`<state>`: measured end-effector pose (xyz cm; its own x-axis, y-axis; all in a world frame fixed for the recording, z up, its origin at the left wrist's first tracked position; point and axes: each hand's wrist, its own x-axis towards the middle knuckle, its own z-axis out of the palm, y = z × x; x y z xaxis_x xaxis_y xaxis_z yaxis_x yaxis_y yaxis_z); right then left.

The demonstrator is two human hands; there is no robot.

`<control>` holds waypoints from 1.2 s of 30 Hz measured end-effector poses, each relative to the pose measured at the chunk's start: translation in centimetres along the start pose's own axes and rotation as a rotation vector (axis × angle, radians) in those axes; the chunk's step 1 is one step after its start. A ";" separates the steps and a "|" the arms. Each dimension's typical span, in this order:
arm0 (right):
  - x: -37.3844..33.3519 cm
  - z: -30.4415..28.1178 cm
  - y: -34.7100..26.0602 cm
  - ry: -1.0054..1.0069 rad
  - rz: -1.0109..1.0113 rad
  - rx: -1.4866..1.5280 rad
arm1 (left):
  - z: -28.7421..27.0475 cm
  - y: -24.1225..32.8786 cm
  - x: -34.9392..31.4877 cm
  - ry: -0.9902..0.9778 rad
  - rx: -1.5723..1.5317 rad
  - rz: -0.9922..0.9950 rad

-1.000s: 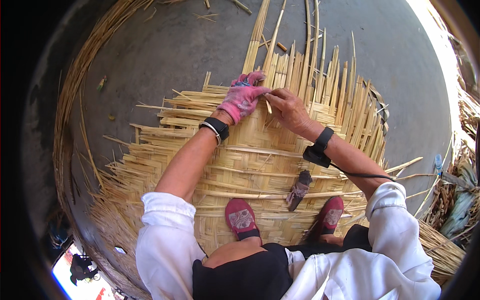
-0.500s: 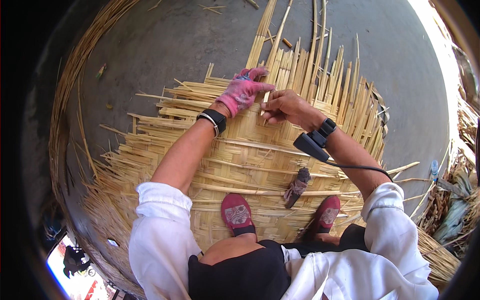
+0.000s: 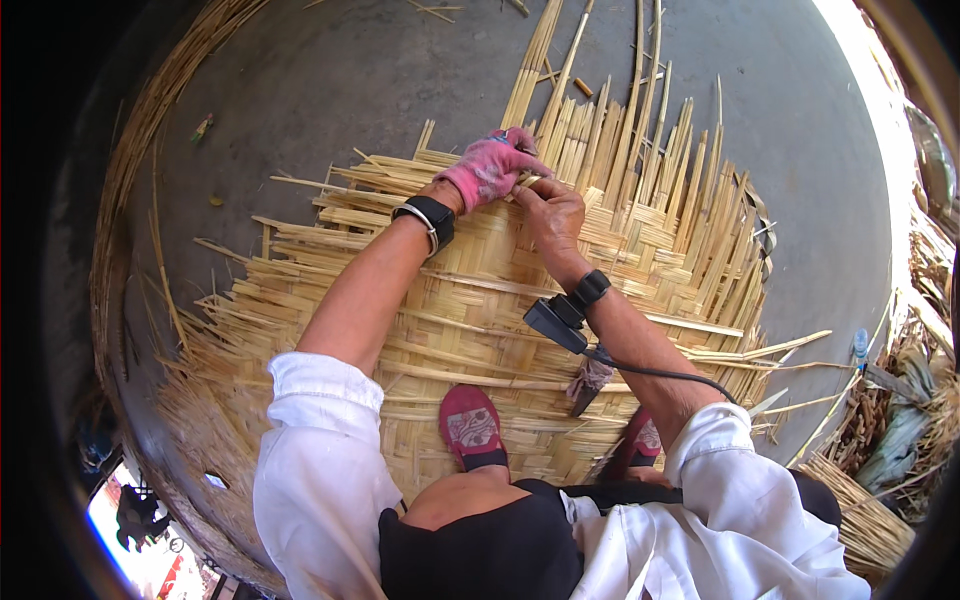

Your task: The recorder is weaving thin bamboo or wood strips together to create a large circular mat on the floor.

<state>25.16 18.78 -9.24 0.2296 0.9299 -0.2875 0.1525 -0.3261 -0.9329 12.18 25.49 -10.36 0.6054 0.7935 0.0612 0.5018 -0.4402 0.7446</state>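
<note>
A woven mat of flat straw-coloured reed strips [image 3: 478,262] lies on the ground under my feet, its strip ends sticking out unevenly at the far and left sides. At its far part, my left hand [image 3: 490,168], in a pink glove, has its fingers curled round a reed strip [image 3: 531,181]. My bare right hand [image 3: 555,222] is right against the glove, thumb and fingers pinched on that same strip, which looks bent up between them. The fingertips of the gloved hand are partly hidden.
A dark tool with a cloth-wrapped handle [image 3: 590,380] lies on the mat by my right shoe, partly behind my forearm. Long strips [image 3: 533,70] reach out over the grey floor [image 3: 330,80]. Bundled reeds [image 3: 140,150] curve along the left; dry stalks [image 3: 925,400] heap at the right.
My right hand has moved slightly left and up against the glove, its forearm swinging left over the wrapped tool. The gloved fingers, stretched out before, have curled in.
</note>
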 end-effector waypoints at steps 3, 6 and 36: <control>0.1 0.3 0.1 -0.015 0.013 -0.219 | 0.1 -0.1 0.1 -0.016 0.035 -0.010; -0.2 0.9 0.4 0.068 -0.001 -0.073 | 0.1 -0.3 0.1 -0.022 -0.012 -0.001; -0.9 -1.3 -0.8 -0.077 0.066 0.170 | -1.0 4.4 -6.2 -0.074 0.363 -0.136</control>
<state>26.08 17.99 -7.91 0.1588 0.9198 -0.3588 -0.0263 -0.3593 -0.9328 9.96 19.08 -6.80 0.5544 0.8284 -0.0800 0.7586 -0.4634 0.4580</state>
